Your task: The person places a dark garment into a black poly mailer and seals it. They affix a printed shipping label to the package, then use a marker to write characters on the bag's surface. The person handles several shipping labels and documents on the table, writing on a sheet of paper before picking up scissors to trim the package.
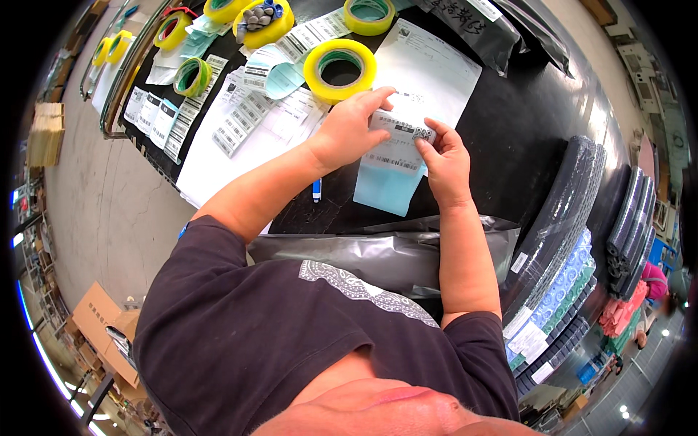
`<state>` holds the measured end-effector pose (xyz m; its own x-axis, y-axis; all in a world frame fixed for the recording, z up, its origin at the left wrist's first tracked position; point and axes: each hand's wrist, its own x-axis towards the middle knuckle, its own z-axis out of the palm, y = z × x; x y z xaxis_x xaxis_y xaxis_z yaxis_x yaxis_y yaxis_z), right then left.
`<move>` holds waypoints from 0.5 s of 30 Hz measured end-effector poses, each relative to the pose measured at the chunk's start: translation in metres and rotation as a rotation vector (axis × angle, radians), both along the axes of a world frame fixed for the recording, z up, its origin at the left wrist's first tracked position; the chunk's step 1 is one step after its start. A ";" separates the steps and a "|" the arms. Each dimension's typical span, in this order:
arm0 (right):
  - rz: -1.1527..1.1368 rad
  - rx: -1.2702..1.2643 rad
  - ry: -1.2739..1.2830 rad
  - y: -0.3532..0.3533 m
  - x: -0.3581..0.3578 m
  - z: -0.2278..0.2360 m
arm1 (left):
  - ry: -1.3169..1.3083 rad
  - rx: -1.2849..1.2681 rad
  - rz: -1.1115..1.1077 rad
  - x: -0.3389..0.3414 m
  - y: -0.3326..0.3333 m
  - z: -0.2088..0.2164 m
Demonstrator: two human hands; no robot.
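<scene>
A white shipping label (396, 151) with printed bars and a square code is held over the black table, and a pale blue backing sheet (387, 190) hangs below it. My right hand (445, 161) pinches the label's right edge between thumb and fingers. At its left edge, my left hand (347, 132) grips the label with the thumb on its face and the fingers curled, partly hidden. A large white printed sheet (436, 76) lies beneath and beyond both hands. Just past my left hand sits a yellow tape roll (315, 71).
More tape rolls (369, 16), strips of labels (243, 125) and papers cover the table's left and far parts. A blue pen (317, 190) lies near my left forearm. Grey plastic film (349, 260) lies along the near edge. Wrapped rolls (556, 211) are stacked at right.
</scene>
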<state>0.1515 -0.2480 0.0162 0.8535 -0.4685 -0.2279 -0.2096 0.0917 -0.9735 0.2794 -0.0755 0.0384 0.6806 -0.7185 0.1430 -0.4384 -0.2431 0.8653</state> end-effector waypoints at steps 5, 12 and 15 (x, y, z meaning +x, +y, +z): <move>-0.019 0.026 -0.056 0.003 0.009 0.010 | 0.019 0.055 0.038 0.003 -0.006 0.008; 0.136 0.293 0.044 -0.017 0.021 0.013 | -0.135 0.033 0.013 0.017 -0.007 0.005; 0.124 0.220 0.069 -0.018 0.023 0.013 | -0.133 0.074 0.006 0.018 -0.009 0.006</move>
<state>0.1747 -0.2656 0.0297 0.8803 -0.2943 -0.3722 -0.2973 0.2692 -0.9160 0.2975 -0.0842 0.0444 0.6632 -0.7268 0.1788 -0.5464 -0.3069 0.7793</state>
